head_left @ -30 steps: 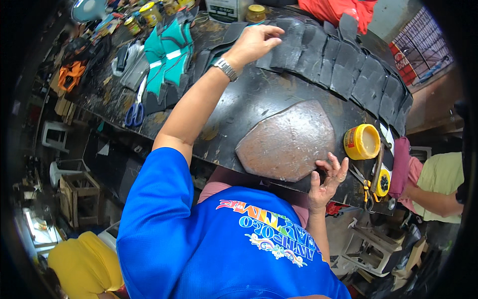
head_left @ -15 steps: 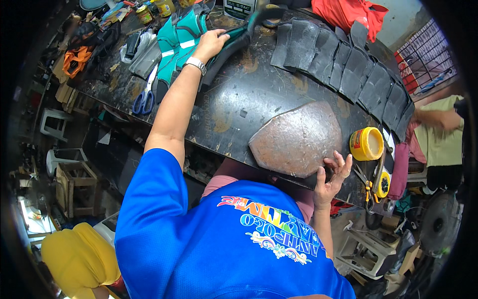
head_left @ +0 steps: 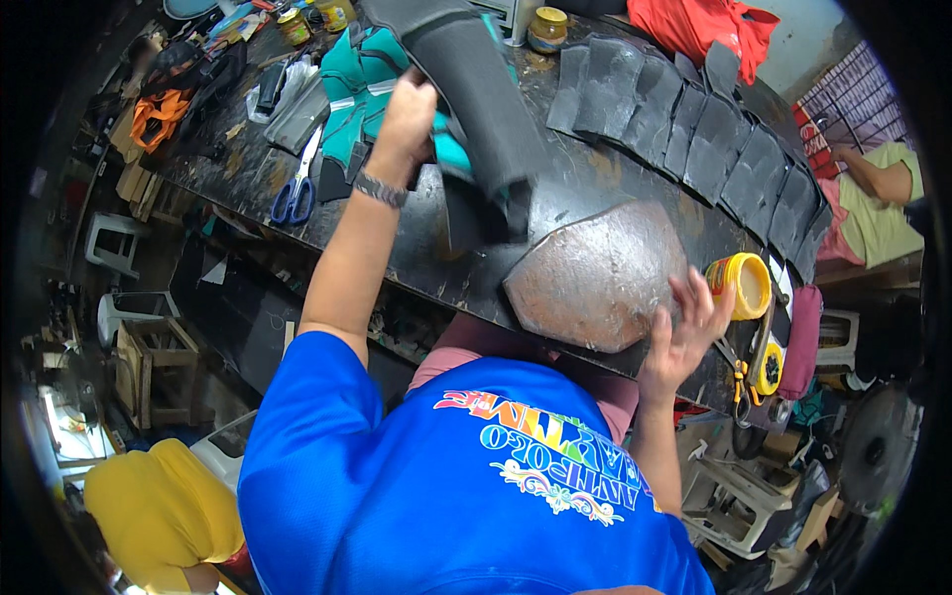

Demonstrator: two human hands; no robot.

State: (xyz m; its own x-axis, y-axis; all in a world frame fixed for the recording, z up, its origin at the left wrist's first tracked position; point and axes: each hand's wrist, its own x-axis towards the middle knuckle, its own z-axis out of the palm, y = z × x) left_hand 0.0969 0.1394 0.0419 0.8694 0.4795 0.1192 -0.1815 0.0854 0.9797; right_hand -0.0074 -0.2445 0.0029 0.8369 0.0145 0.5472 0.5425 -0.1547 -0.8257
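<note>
My left hand (head_left: 405, 117) grips the left edge of a long black foam-like piece (head_left: 474, 84), which is lifted and tilted above the table, with teal showing at its edges. Behind that hand, teal shaped pieces with black edges (head_left: 349, 99) lie on the table. My right hand (head_left: 686, 337) has its fingers spread and holds nothing. It is beside a brown, worn, shield-shaped slab (head_left: 600, 278) at the table's near edge; whether the fingertips touch the slab I cannot tell. Just beyond them, an open yellow jar (head_left: 739, 286) leans over.
Blue-handled scissors (head_left: 297, 188) lie at left. A row of black shaped pieces (head_left: 684, 124) curves along the far right. Orange-handled scissors (head_left: 739, 382), a yellow tape roll (head_left: 768, 368) and a magenta roll (head_left: 800, 327) crowd the right edge. Another person's arm (head_left: 873, 177) shows beyond.
My left hand has raised the black piece off the teal pieces and swung it toward me. My right hand has shifted slightly right, its fingers spreading wider.
</note>
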